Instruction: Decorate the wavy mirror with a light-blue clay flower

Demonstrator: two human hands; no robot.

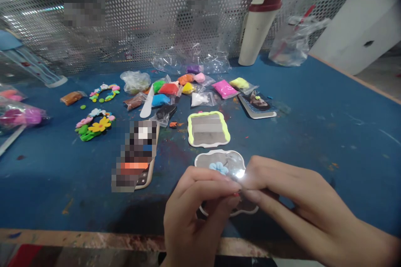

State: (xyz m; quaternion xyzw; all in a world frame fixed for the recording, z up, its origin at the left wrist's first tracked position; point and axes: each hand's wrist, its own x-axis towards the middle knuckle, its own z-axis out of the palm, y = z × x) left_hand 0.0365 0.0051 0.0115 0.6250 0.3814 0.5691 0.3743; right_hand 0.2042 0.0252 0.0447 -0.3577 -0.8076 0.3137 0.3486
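My left hand (200, 212) is closed in a pinch, with a bit of red showing by its thumb tip. My right hand (291, 200) is pinched too, its fingertips meeting those of my left hand; what lies between them is mostly hidden. Both hands are over a white-framed mirror (205, 158) near the table's front edge. A light blue clay flower (218, 167) shows at that mirror, just beyond my left fingers. Behind it lies another mirror (208, 129) with yellow-green clay along its frame.
A phone (145, 154) lies to the left, near clay-flower rings (97, 125). Bagged coloured clays (169, 88), a white spatula (147, 104) and a small booklet (258, 104) lie behind. A tumbler (260, 29) stands at the back right.
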